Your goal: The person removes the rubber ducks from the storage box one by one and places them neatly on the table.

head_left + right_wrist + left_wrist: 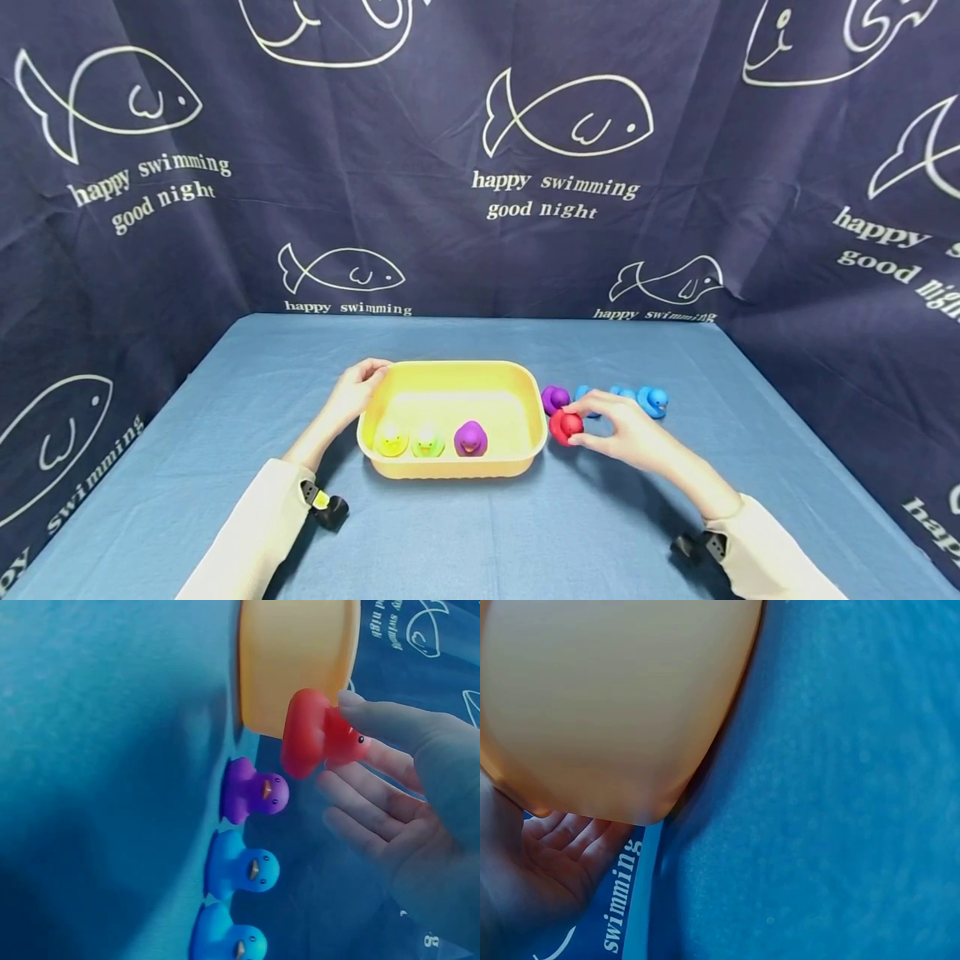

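Note:
A yellow tub (452, 469) stands mid-table with a yellow rubber duck (392, 442), a pale green duck (427, 442) and a purple duck (471, 439) along its near side. At the tub's back left corner, my left hand (352, 396) grips the rim; the left wrist view shows its fingers (574, 832) reaching behind the wall. Just right of the tub, my right hand (630, 429) pinches a red rubber duck (306, 735) between thumb and fingers. In the right wrist view the red duck is off the table.
Right of the tub, a second purple duck (555, 398) and several blue ducks (652, 401) sit in a row, partly behind my right hand. Blue cloth (450, 542) covers the table. A dark curtain (450, 167) printed with fish hangs around the back and sides.

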A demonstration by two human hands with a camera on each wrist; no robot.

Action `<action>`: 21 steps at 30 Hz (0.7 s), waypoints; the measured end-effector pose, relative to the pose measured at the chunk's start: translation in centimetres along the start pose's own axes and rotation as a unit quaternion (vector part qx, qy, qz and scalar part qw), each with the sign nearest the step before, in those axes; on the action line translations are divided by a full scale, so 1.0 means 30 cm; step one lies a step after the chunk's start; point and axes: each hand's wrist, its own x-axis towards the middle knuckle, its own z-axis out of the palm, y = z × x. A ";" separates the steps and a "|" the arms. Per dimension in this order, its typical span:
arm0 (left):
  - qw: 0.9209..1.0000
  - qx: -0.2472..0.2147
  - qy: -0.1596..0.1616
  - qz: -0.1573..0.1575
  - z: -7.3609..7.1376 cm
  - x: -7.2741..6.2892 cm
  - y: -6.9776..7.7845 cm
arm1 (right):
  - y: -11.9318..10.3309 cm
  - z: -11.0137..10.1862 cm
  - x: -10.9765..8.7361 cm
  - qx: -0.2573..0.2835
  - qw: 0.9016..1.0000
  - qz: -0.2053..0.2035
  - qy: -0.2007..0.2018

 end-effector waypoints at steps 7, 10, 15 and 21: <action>1.000 0.002 0.001 0.005 0.000 -0.001 0.002 | 0.007 0.020 -0.011 -0.002 0.999 0.034 -0.024; 1.000 0.002 0.003 0.004 0.000 0.001 0.003 | 0.009 0.026 -0.013 -0.006 0.999 0.043 -0.033; 1.000 0.007 0.004 0.007 0.000 0.002 0.004 | 0.014 0.035 -0.019 -0.012 0.998 0.043 -0.039; 1.000 0.007 0.002 0.004 0.001 -0.001 0.000 | 0.022 0.044 -0.025 -0.002 0.997 0.057 -0.056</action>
